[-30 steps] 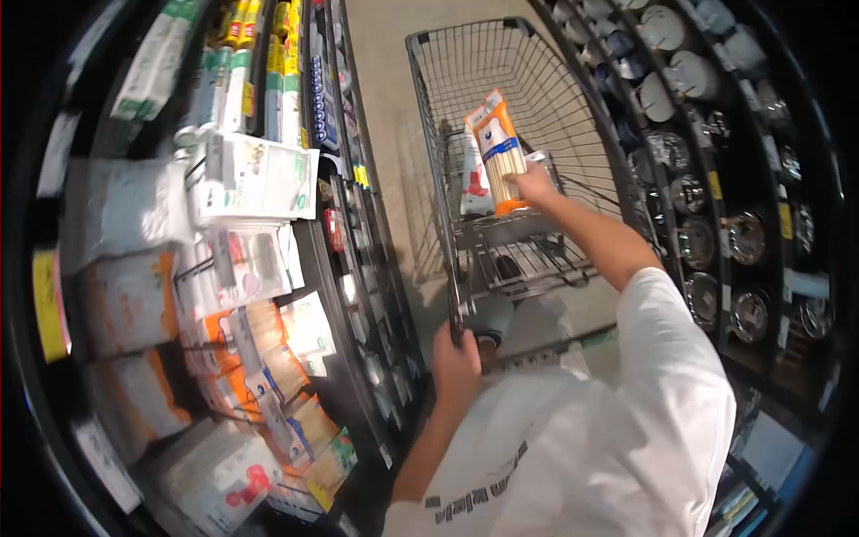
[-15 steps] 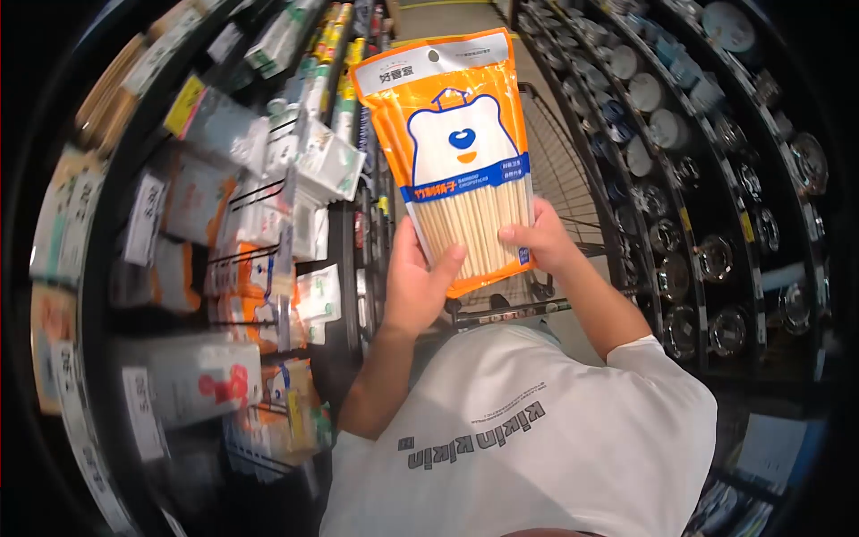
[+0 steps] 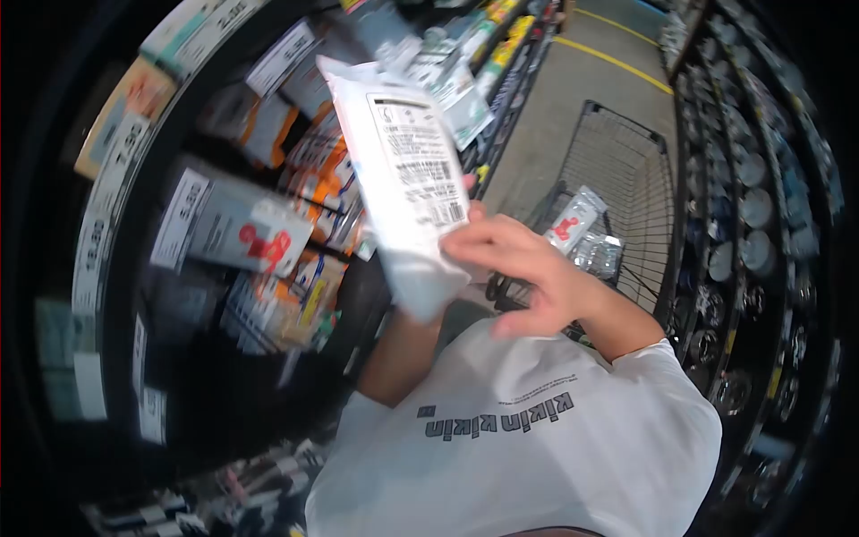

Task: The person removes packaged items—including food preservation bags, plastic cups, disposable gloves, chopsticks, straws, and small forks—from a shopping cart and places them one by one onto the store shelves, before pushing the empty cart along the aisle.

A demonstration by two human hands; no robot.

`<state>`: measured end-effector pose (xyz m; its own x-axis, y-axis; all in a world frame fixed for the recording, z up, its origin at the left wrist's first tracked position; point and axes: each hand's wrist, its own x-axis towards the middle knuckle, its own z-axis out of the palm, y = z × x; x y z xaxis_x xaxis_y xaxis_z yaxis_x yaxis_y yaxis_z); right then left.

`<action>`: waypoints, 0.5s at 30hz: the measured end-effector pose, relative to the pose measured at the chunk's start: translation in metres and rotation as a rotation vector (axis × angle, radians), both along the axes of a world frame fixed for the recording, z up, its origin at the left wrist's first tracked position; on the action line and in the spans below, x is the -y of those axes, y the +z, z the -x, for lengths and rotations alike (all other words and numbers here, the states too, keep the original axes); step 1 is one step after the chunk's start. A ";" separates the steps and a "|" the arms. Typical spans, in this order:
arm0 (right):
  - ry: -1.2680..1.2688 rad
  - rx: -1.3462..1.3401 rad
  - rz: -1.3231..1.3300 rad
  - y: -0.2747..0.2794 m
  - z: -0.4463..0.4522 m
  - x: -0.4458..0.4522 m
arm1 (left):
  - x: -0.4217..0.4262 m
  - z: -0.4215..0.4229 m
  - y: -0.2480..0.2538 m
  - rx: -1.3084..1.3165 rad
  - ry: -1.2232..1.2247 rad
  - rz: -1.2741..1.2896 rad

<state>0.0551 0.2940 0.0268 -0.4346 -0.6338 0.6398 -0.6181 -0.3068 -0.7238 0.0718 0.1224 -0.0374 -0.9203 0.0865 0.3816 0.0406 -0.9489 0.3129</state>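
A package (image 3: 407, 179) with a white, printed back and a barcode is held up in front of my chest, slightly tilted. My left hand (image 3: 470, 183) is mostly hidden behind it, with only fingertips showing past its right edge and the forearm coming up below. At the package's lower right edge is my right hand (image 3: 528, 273), its fingers extended against the wrapper and its thumb apart. The package's front faces away from view.
A wire shopping cart (image 3: 626, 192) stands beyond my right hand, holding a white pack with red shapes (image 3: 573, 219) and a clear-wrapped item (image 3: 598, 254). Shelves with hanging packs (image 3: 255, 228) line the left, and shelves of bowls (image 3: 754, 210) the right.
The orange chopsticks package front no longer shows; a white printed back faces me. My right thumb has come off the front. The view has turned left, so the cart appears farther right.
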 end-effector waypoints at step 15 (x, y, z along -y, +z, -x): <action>-0.047 0.356 0.090 -0.044 0.024 -0.032 | -0.007 -0.007 0.015 0.000 -0.474 -0.181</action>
